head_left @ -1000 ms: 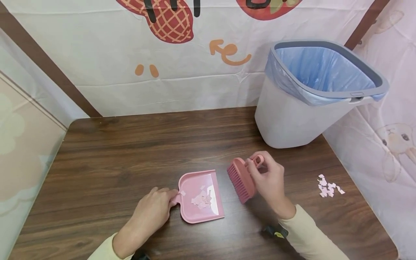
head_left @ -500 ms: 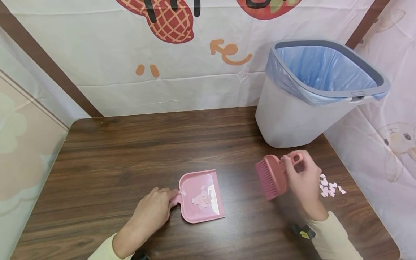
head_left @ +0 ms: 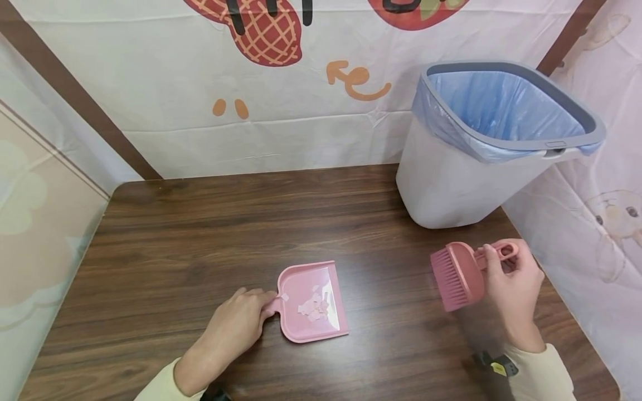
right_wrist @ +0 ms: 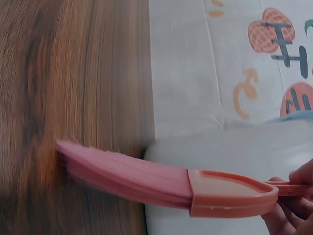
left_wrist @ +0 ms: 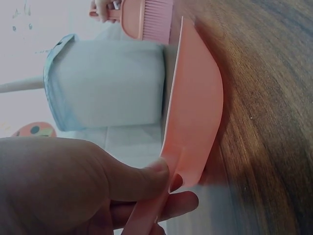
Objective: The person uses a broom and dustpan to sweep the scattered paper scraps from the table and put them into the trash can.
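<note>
My left hand (head_left: pixel 236 326) holds the handle of a pink dustpan (head_left: pixel 298 278), thumb on one side and fingers on the other in the left wrist view. The dustpan (left_wrist: pixel 198 98) lies low at the tabletop with its wide lip facing right. Pale paper scraps (head_left: pixel 313 307) are gathered in its pan, and one sits near the handle. At the right, my right hand (head_left: pixel 519 295) grips the handle of a pink hand brush (head_left: pixel 466 273). Its bristles point left and down, and the brush (right_wrist: pixel 230 193) is tilted above the wood in the right wrist view.
A white trash bin (head_left: pixel 446 184) with a grey rim and blue liner stands at the table's back right corner. The dark wood table (head_left: pixel 210 223) meets printed cloth walls (head_left: pixel 301 139) behind and at the sides.
My right hand has carried the brush rightward, away from the dustpan, and now covers the loose paper scraps seen earlier at the table's right. My left hand and the dustpan have stayed put.
</note>
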`<state>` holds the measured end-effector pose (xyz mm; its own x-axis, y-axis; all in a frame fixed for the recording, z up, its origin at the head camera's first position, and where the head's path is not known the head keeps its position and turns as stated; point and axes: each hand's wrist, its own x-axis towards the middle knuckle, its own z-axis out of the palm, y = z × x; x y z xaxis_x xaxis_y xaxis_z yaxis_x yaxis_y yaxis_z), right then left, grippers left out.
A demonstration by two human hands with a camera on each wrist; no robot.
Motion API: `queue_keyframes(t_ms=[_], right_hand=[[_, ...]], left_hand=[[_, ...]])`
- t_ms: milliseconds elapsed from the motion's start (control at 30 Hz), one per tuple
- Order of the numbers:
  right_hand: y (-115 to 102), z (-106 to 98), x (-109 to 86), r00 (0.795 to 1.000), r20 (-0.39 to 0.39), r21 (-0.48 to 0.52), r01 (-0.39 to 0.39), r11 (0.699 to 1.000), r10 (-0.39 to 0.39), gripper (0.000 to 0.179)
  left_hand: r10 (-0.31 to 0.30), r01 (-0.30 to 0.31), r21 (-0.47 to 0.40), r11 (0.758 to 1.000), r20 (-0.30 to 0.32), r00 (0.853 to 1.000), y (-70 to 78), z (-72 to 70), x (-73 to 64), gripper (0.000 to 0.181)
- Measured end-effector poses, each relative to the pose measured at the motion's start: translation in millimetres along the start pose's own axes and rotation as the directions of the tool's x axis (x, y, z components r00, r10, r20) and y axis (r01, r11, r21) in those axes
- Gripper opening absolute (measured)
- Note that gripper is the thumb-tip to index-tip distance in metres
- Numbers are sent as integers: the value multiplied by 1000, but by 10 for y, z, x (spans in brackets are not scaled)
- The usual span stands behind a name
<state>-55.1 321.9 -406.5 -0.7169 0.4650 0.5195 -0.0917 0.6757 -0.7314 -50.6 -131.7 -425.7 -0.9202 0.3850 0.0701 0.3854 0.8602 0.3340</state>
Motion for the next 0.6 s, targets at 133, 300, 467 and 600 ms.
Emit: queue_keyframes(t_ms=[133, 300, 467, 600], right_hand=[[29, -107, 36, 1000, -20, -36, -22, 999, 21, 11], [85, -226, 69, 998, -37, -61, -50, 997, 47, 11], [130, -290, 85, 996, -67, -94, -72, 993, 65, 11], [125, -291, 86, 996, -73, -121, -55, 991, 46, 16]], left_hand=[[1, -1, -12, 1000, 5, 1000, 0, -5, -2, 12], [9, -9, -25, 1000, 11, 1000, -7, -11, -9, 14], [28, -27, -53, 998, 19, 999, -36, -10, -14, 18], [28, -26, -97, 995, 23, 999, -54, -6, -22, 21]])
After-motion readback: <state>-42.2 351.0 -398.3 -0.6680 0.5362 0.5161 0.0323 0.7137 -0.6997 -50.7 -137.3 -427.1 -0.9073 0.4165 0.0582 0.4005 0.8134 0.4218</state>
